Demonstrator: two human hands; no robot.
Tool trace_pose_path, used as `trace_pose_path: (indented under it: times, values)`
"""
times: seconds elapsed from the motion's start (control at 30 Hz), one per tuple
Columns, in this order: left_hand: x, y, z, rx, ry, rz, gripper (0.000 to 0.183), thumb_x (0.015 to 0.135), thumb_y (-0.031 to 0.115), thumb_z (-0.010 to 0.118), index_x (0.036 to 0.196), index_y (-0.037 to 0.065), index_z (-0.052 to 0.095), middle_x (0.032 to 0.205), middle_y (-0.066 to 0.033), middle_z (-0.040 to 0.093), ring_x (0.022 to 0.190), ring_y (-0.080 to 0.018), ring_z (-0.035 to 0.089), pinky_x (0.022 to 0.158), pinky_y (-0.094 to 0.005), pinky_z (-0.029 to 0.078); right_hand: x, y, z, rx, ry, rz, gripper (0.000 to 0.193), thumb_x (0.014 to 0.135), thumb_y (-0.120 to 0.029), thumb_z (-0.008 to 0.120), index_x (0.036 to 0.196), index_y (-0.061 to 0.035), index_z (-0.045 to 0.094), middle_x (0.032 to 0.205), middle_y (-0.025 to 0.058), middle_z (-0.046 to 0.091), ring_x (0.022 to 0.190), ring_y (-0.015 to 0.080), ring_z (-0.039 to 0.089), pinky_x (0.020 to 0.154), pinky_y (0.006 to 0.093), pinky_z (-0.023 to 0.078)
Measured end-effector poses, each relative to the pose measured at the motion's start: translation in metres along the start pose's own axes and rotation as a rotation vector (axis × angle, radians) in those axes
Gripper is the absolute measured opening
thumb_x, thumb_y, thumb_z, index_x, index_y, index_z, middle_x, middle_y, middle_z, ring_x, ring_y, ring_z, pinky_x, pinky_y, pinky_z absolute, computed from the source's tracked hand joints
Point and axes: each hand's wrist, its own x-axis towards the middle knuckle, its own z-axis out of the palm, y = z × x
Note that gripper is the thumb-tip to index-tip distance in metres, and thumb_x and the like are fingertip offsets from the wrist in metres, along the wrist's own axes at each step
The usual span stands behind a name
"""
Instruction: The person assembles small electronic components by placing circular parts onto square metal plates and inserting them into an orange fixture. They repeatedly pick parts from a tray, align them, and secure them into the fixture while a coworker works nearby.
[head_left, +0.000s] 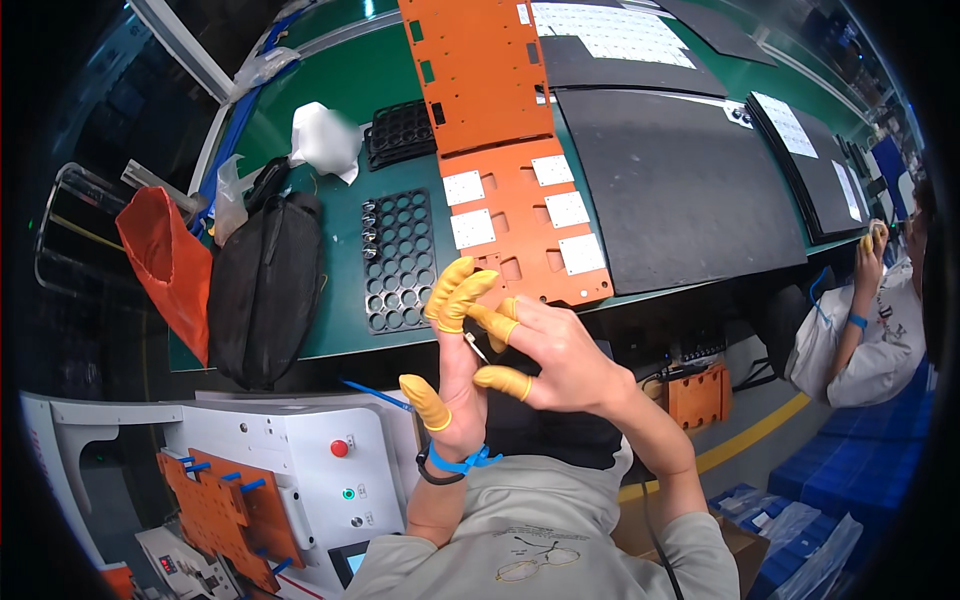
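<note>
My left hand (pixel 458 385) is raised before the table's near edge, palm up, its fingers stretched and the thumb spread wide. Yellow finger cots cover the fingertips of both hands. From the right, my right hand (pixel 565 358) reaches over the left palm, with its fingers bent around a small, thin, pale part (pixel 475 347). That part lies at the base of my left fingers; its exact kind is too small to tell. Just beyond the hands lies an orange fixture plate (pixel 525 215) bearing several white square plates (pixel 567 210).
Left of the fixture is a black tray (pixel 400 255) with round pockets and several shiny small parts. A black bag (pixel 265 290) and an orange bag (pixel 165 260) stand farther left. Black sheets (pixel 690 190) cover the right side. A co-worker (pixel 860 320) sits far right; a white machine (pixel 330 460) stands lower left.
</note>
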Motion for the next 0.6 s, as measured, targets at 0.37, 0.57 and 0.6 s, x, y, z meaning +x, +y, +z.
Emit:
trace_pose_path:
  times: [0.37, 0.57, 0.6]
  values:
    - [-0.003, 0.002, 0.013, -0.193, -0.092, -0.102, 0.112, 0.086, 0.084, 0.014, 0.155, -0.003, 0.016, 0.161, -0.0150, 0.019, 0.149, -0.0275, 0.016, 0.121, -0.0456, 0.005, -0.006, 0.016, 0.012, -0.097, 0.216, 0.054, 0.030, 0.077, -0.015, 0.077, 0.102, -0.0011, 0.069, 0.082, 0.0113, 0.062, 0.070, 0.0279, 0.061, 0.058, 0.0375, 0.048]
    - [0.002, 0.002, 0.003, 0.110, -0.119, -0.004, 0.075, 0.098, 0.050, 0.050, 0.148, -0.003, 0.034, 0.155, -0.0178, 0.033, 0.145, -0.0279, 0.030, 0.119, -0.0404, 0.021, -0.008, 0.016, 0.004, -0.136, 0.372, 0.059, 0.027, 0.074, -0.014, 0.082, 0.096, -0.0010, 0.072, 0.073, 0.0093, 0.057, 0.062, 0.0238, 0.055, 0.054, 0.0344, 0.043]
    - [0.003, -0.002, -0.003, 0.199, -0.129, 0.021, 0.065, 0.100, 0.040, 0.056, 0.145, -0.003, 0.039, 0.153, -0.0190, 0.037, 0.144, -0.0283, 0.034, 0.117, -0.0392, 0.025, -0.012, 0.017, 0.000, -0.151, 0.367, 0.049, 0.030, 0.074, -0.014, 0.082, 0.098, -0.0009, 0.073, 0.073, 0.0088, 0.056, 0.062, 0.0234, 0.055, 0.054, 0.0345, 0.042]
